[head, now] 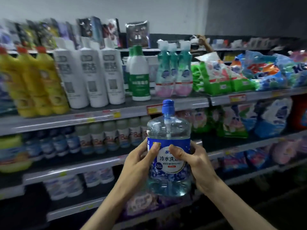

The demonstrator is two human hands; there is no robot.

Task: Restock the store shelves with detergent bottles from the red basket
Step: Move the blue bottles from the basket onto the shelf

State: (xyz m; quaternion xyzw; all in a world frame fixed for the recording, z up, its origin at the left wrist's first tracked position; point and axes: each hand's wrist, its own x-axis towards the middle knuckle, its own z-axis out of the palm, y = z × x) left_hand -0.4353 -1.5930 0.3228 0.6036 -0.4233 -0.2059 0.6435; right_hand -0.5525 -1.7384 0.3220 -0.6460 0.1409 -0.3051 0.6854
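A clear, jug-shaped detergent bottle (168, 130) with a blue cap and blue-and-white label stands upright in the air in front of the store shelves (93, 117). My left hand (137, 161) grips its left side with the thumb across the label. From the other side my right hand (191, 158) holds it, its thumb lying on the label as well. The bottle is level with the second and third shelf boards. The red basket is out of view.
The upper shelf carries yellow bottles (34, 80), white bottles (93, 77), a green-labelled bottle (140, 77), teal pouches (174, 72) and detergent bags (232, 75). Lower shelves hold rows of small bottles (99, 138) and more bags. A dark gap lies on the shelf right of the held bottle (221, 143).
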